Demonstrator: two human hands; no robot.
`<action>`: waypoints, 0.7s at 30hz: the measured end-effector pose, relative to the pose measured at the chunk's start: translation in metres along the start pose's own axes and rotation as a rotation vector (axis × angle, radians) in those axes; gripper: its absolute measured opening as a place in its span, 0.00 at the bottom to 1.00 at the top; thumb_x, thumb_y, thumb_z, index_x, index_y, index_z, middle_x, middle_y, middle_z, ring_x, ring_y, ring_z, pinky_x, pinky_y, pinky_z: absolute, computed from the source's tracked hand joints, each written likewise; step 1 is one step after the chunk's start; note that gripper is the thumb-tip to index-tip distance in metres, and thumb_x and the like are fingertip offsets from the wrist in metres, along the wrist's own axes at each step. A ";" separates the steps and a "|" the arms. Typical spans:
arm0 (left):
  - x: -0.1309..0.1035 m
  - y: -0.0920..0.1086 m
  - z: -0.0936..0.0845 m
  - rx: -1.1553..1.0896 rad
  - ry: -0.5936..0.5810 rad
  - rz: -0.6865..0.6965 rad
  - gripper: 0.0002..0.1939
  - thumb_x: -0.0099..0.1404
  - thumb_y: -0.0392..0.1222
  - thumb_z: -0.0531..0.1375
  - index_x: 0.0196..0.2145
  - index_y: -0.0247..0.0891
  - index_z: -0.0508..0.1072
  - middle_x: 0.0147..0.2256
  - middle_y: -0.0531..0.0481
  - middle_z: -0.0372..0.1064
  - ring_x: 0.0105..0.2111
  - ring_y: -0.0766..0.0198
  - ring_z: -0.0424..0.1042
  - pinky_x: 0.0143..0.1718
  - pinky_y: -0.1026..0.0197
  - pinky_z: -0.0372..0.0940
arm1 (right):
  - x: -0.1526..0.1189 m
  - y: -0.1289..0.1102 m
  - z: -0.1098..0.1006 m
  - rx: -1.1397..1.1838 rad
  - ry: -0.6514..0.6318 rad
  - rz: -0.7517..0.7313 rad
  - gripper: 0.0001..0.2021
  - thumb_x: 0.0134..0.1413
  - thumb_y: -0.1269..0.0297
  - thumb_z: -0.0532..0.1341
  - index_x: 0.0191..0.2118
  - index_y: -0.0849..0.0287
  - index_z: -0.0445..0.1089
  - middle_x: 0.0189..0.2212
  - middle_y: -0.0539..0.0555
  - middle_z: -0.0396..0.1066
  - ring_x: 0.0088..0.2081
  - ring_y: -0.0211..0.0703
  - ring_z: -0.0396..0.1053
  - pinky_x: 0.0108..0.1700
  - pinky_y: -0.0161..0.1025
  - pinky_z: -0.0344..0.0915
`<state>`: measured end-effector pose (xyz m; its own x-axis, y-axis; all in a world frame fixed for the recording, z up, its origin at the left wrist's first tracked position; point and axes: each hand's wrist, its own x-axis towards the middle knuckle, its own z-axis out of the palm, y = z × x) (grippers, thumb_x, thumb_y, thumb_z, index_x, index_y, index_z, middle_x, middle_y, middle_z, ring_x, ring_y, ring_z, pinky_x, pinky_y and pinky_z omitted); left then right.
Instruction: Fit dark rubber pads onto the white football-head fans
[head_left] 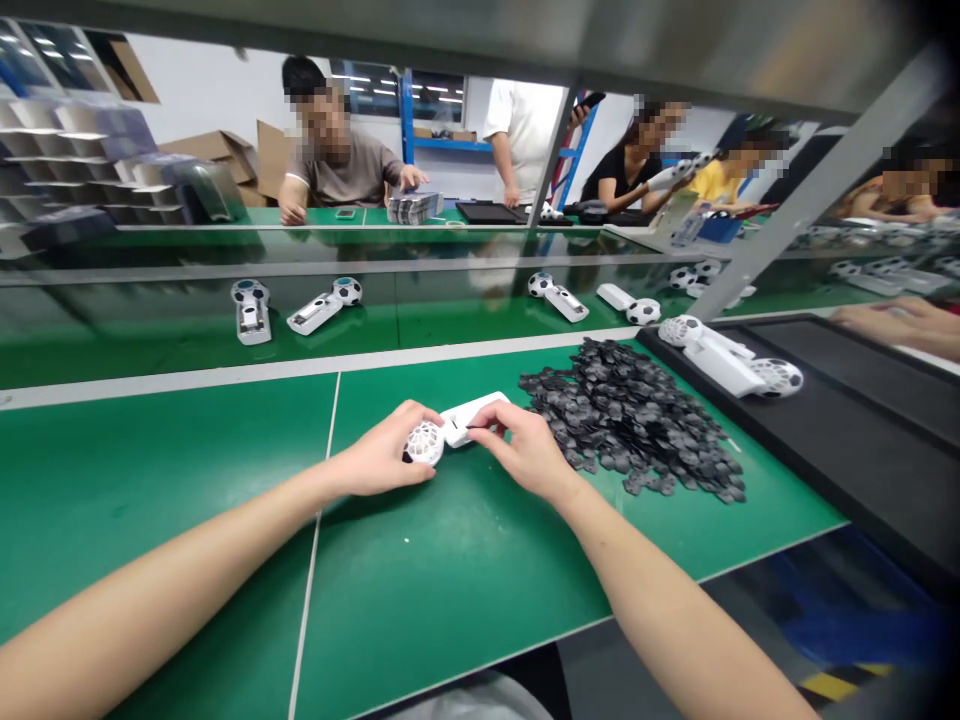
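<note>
On the green table point(187, 470) lies a white device point(474, 412) with a round, openwork ball-shaped head at its left end. My left hand point(386, 450) grips that round head, thumb below and fingers above. At the white body, my right hand point(525, 445) pinches a small dark piece between thumb and fingertips, touching or almost touching the body; most of the piece is hidden. A wide heap of small black pieces point(630, 420) spreads to the right of my right hand.
A black tray point(840, 400) at the right bears white devices point(724, 360). More devices point(251, 310) lie on the conveyor behind the table. A slanted metal post point(810, 190) rises at the right, under an overhead shelf. People sit across the line; another person's hands point(900, 322) show at the right edge.
</note>
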<state>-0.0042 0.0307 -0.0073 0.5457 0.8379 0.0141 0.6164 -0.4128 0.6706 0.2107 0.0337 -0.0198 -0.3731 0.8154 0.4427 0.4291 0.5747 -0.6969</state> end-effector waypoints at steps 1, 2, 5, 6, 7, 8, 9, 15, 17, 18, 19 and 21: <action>0.002 -0.001 -0.002 -0.011 -0.029 0.020 0.24 0.51 0.40 0.59 0.47 0.41 0.60 0.45 0.49 0.56 0.43 0.57 0.61 0.44 0.55 0.59 | -0.001 -0.002 0.002 0.010 -0.044 -0.014 0.03 0.52 0.65 0.58 0.31 0.59 0.67 0.28 0.50 0.69 0.29 0.35 0.64 0.32 0.33 0.62; 0.003 -0.002 -0.004 -0.022 -0.057 0.035 0.24 0.51 0.39 0.59 0.47 0.42 0.60 0.45 0.49 0.56 0.43 0.58 0.61 0.44 0.56 0.59 | -0.002 -0.003 0.004 0.012 -0.085 -0.036 0.03 0.52 0.66 0.58 0.31 0.59 0.67 0.29 0.50 0.70 0.30 0.35 0.65 0.33 0.33 0.62; 0.007 -0.003 -0.009 -0.025 -0.105 0.062 0.24 0.50 0.38 0.59 0.46 0.41 0.61 0.45 0.50 0.56 0.43 0.58 0.61 0.44 0.58 0.59 | -0.003 -0.006 0.009 -0.014 -0.159 -0.131 0.04 0.54 0.68 0.57 0.33 0.58 0.68 0.31 0.52 0.71 0.34 0.38 0.67 0.38 0.36 0.63; 0.007 -0.004 -0.009 -0.021 -0.107 0.068 0.24 0.50 0.37 0.58 0.46 0.41 0.61 0.45 0.50 0.56 0.44 0.58 0.61 0.44 0.58 0.59 | -0.003 -0.007 0.010 -0.030 -0.175 -0.160 0.04 0.54 0.68 0.57 0.34 0.58 0.69 0.32 0.52 0.71 0.36 0.38 0.67 0.40 0.36 0.62; 0.007 -0.004 -0.009 -0.017 -0.105 0.073 0.24 0.49 0.37 0.58 0.46 0.41 0.61 0.45 0.50 0.56 0.44 0.58 0.61 0.44 0.58 0.59 | -0.003 -0.008 0.012 -0.046 -0.189 -0.185 0.05 0.55 0.68 0.56 0.35 0.58 0.69 0.34 0.52 0.72 0.37 0.39 0.67 0.41 0.37 0.62; 0.008 -0.004 -0.009 -0.015 -0.100 0.075 0.24 0.49 0.37 0.58 0.46 0.41 0.61 0.45 0.50 0.57 0.43 0.59 0.61 0.44 0.58 0.59 | -0.003 -0.008 0.013 -0.065 -0.201 -0.205 0.06 0.55 0.68 0.56 0.35 0.57 0.69 0.35 0.52 0.72 0.38 0.39 0.67 0.41 0.38 0.61; 0.007 -0.005 -0.008 -0.013 -0.096 0.076 0.24 0.49 0.37 0.58 0.46 0.41 0.61 0.45 0.50 0.57 0.43 0.59 0.61 0.44 0.58 0.60 | -0.002 -0.009 0.015 -0.085 -0.211 -0.222 0.06 0.56 0.68 0.55 0.36 0.57 0.70 0.35 0.52 0.72 0.39 0.39 0.67 0.41 0.38 0.60; 0.007 -0.005 -0.006 -0.015 -0.085 0.079 0.21 0.50 0.40 0.60 0.44 0.40 0.62 0.43 0.49 0.58 0.43 0.57 0.62 0.45 0.55 0.59 | -0.001 -0.009 0.026 -0.136 -0.170 -0.244 0.06 0.55 0.68 0.56 0.35 0.56 0.70 0.35 0.51 0.73 0.40 0.40 0.67 0.42 0.39 0.56; 0.008 -0.004 -0.006 -0.023 -0.080 0.077 0.20 0.51 0.42 0.60 0.43 0.40 0.63 0.42 0.49 0.58 0.42 0.57 0.62 0.44 0.55 0.60 | 0.000 -0.009 0.029 -0.125 -0.147 -0.218 0.05 0.55 0.68 0.57 0.35 0.57 0.70 0.34 0.51 0.73 0.39 0.40 0.67 0.43 0.39 0.56; 0.008 -0.004 -0.006 -0.026 -0.076 0.076 0.19 0.52 0.43 0.59 0.42 0.40 0.63 0.42 0.49 0.58 0.42 0.58 0.62 0.44 0.55 0.60 | 0.001 -0.009 0.029 -0.119 -0.138 -0.200 0.04 0.54 0.68 0.57 0.34 0.57 0.70 0.33 0.51 0.73 0.38 0.39 0.67 0.43 0.39 0.56; 0.008 -0.004 -0.006 -0.030 -0.070 0.077 0.18 0.53 0.42 0.59 0.42 0.40 0.63 0.42 0.50 0.59 0.42 0.58 0.62 0.44 0.55 0.60 | 0.001 -0.008 0.030 -0.114 -0.132 -0.183 0.03 0.54 0.68 0.58 0.33 0.57 0.69 0.32 0.51 0.73 0.37 0.39 0.67 0.42 0.39 0.56; 0.008 -0.003 -0.005 -0.034 -0.052 0.079 0.17 0.53 0.41 0.58 0.42 0.40 0.64 0.41 0.50 0.59 0.41 0.58 0.62 0.44 0.56 0.60 | 0.002 -0.009 0.030 -0.105 -0.124 -0.161 0.02 0.53 0.69 0.58 0.32 0.58 0.68 0.30 0.50 0.72 0.35 0.39 0.67 0.42 0.39 0.57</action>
<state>-0.0048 0.0404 -0.0056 0.6216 0.7828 0.0300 0.5509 -0.4641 0.6936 0.1813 0.0278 -0.0298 -0.5391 0.7013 0.4665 0.4366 0.7063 -0.5573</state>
